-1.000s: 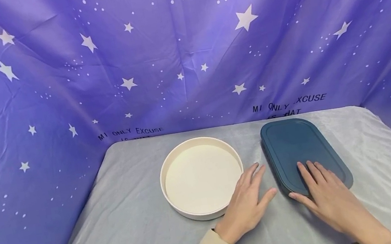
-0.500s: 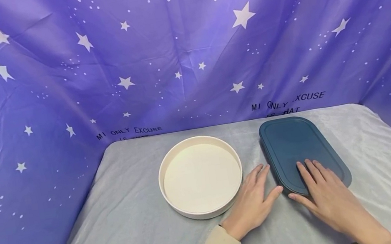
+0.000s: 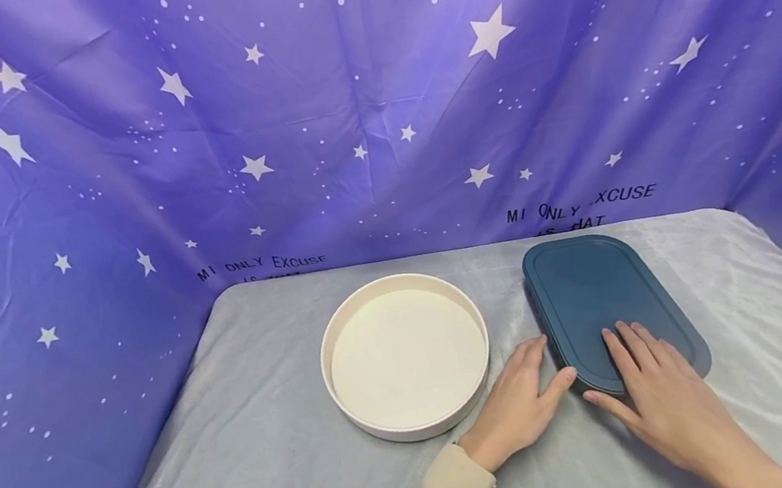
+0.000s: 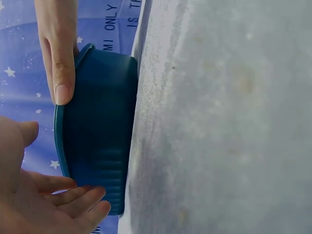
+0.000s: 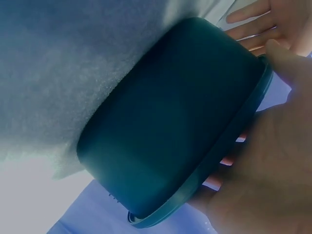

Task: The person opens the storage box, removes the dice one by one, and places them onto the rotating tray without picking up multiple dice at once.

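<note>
A dark blue-teal rectangular box with a rounded lid (image 3: 588, 290) lies on the right half of the table. My right hand (image 3: 668, 396) rests flat over the near end of the lid, fingers extended and thumb at the near left corner. Beside the box's left side is my left hand (image 3: 517, 402), fingers straight, fingertips right at the side wall. In the left wrist view the left fingers (image 4: 83, 202) lie against the ribbed part of the box's wall (image 4: 100, 122). The right wrist view shows the box's near end (image 5: 170, 117) below the right palm (image 5: 263, 170).
A round cream dish (image 3: 408, 359) with a low rim stands left of the box, close to the left forearm. Grey-blue plush cloth (image 3: 257, 466) covers the table. A purple star-patterned curtain (image 3: 354, 98) hangs behind and at both sides.
My left hand has moved right, away from the round dish to the box's left side. My right hand stays on the lid.
</note>
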Motion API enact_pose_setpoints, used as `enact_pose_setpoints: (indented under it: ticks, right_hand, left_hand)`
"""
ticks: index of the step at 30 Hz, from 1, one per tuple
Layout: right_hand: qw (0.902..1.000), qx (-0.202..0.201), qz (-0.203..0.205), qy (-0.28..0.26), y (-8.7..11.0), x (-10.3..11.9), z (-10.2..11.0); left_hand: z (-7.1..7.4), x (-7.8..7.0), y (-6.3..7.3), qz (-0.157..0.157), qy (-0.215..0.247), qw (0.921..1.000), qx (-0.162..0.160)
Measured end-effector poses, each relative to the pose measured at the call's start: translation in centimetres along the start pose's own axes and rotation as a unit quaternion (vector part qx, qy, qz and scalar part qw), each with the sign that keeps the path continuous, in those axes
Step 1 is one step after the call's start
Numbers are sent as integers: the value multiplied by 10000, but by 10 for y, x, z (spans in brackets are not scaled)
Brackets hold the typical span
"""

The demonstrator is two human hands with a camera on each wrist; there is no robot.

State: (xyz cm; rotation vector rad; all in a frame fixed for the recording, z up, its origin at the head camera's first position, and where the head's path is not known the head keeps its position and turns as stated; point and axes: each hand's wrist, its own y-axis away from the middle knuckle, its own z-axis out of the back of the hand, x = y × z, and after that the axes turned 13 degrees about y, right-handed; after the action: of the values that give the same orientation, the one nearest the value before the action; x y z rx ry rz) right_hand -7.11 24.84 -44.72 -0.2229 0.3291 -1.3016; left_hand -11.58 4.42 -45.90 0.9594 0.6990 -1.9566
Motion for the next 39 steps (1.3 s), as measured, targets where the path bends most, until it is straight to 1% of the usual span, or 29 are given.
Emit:
enact_pose_setpoints:
  ticks: [6, 12, 18, 22, 26, 30, 35, 39]
  right_hand:
    - [9999, 115, -48, 46, 1, 1, 1]
    - [9999, 40, 28, 88, 1, 1, 1]
    - [9996, -129, 162, 214, 1, 1, 1]
    - [9991, -183, 258, 265, 1, 0, 2]
    - [9993, -73, 283, 230, 0, -1, 5]
    - [9992, 14, 298, 255, -1, -1, 7]
    - [9990, -18, 325, 293, -2, -2, 9]
    - [9995, -2, 278, 169, -3, -3, 12]
  left_hand:
    - [-5, 3, -4, 10, 19, 10000, 37]
    - [-9, 4, -7, 10, 53, 9999, 127]
    - [-11, 5, -8, 102, 233, 9995, 183]
    - [-11, 5, -9, 62, 416, 9990, 172]
    - [-11, 6, -9, 11, 647, 9978, 151]
    - [-11, 6, -9, 24, 729, 9972, 135]
    - [-10, 4, -10, 154, 795, 9966, 161]
    - [-9, 4, -10, 319, 899, 9953, 166]
